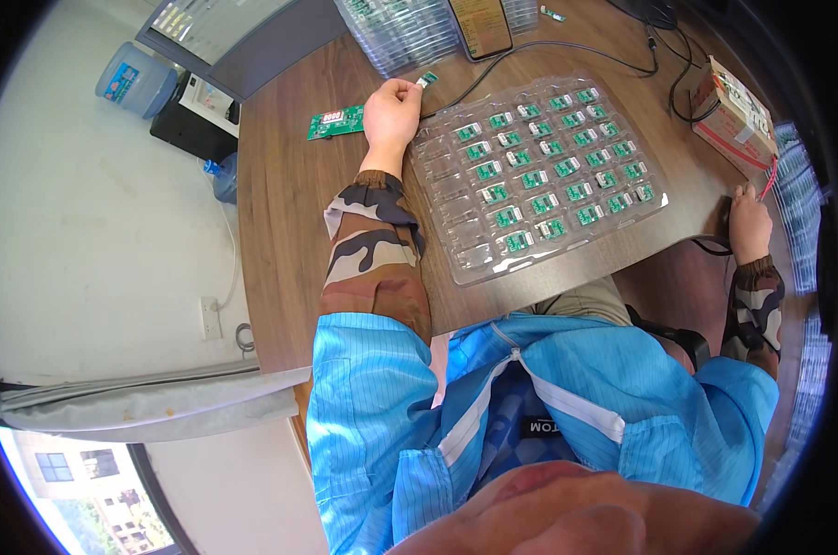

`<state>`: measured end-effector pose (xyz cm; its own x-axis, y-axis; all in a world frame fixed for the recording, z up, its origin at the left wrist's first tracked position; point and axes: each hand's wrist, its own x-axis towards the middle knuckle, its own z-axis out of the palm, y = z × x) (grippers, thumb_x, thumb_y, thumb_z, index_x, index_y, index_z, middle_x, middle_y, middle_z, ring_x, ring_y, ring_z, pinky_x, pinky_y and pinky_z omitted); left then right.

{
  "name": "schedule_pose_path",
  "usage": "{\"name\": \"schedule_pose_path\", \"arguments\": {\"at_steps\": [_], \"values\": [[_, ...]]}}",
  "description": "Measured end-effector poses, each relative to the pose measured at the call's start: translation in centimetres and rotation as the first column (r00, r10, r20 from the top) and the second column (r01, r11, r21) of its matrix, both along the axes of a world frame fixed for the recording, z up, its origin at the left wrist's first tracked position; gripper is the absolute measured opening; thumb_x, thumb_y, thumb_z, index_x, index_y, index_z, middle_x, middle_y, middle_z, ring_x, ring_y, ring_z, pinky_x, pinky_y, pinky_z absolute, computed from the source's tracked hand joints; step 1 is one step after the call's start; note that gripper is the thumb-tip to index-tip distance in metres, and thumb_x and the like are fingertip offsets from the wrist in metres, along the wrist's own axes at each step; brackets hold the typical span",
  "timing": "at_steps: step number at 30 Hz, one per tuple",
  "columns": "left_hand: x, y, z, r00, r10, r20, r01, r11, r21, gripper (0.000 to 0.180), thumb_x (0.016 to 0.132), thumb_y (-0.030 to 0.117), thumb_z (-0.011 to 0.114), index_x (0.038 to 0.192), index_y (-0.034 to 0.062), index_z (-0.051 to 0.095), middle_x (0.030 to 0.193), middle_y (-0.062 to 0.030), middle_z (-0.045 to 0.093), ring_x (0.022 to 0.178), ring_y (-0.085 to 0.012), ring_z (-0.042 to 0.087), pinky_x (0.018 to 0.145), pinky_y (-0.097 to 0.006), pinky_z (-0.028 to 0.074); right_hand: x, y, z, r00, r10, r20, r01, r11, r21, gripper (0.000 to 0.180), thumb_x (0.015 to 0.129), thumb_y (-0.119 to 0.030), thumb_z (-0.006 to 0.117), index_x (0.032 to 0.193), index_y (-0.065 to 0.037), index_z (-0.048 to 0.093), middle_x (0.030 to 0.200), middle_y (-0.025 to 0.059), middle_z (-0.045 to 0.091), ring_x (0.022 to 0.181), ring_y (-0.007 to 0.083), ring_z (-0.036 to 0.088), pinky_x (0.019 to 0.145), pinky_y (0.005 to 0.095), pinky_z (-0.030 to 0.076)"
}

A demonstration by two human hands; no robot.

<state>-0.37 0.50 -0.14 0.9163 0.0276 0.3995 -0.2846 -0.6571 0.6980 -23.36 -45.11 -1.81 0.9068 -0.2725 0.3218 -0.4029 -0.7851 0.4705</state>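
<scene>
The left hand (391,113) was closed to a pinch, thumb and forefinger gripping a small green circuit board with a white connector (427,80) just above the wooden table's far side. Beside that hand, at its left, lay a long green circuit board with a red digit display (334,122), its right end reaching behind the wrist. The right hand (750,225) hung at the table's right edge with its fingers curled, next to a thin red wire (771,174); whether it gripped the wire could not be told.

Between the hands a transparent plastic compartment tray (465,233) rested on the brown wood-grain table (285,240), small green boards (533,178) seated in its middle and right columns. Beyond it, a tall stack of transparent plastic trays (391,42) stood behind a black-framed phone (482,30). A black cable (567,43) curved rightward toward a brown cardboard box (733,120).
</scene>
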Motion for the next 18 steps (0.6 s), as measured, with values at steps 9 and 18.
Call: {"name": "schedule_pose_path", "arguments": {"at_steps": [9,18], "values": [[0.03,0.05,0.0,1.0,-0.002,-0.001,0.002,1.0,0.01,0.02,0.071,0.026,0.058,0.075,0.0071,0.061,0.065,-0.0065,0.06,0.063,-0.0219,0.057,0.06,-0.032,0.044,0.04,-0.1,-0.25,0.999,-0.016,0.036,0.017,1.0,-0.014,0.02,0.085,-0.019,0.037,0.082,-0.004,0.05,0.087,0.0078,0.052,0.062,0.0265,0.056,0.052,0.0341,0.048],[0.03,-0.01,0.05,1.0,0.005,0.0,-0.005,1.0,0.019,0.019,0.071,0.026,0.058,0.075,0.0078,0.062,0.065,-0.0059,0.06,0.063,-0.0213,0.057,0.06,-0.031,0.044,0.06,0.29,0.07,1.0,-0.014,0.002,0.014,0.998,-0.056,0.02,0.086,-0.02,0.036,0.082,-0.005,0.05,0.085,0.0082,0.053,0.061,0.0265,0.057,0.05,0.0348,0.048]]}}
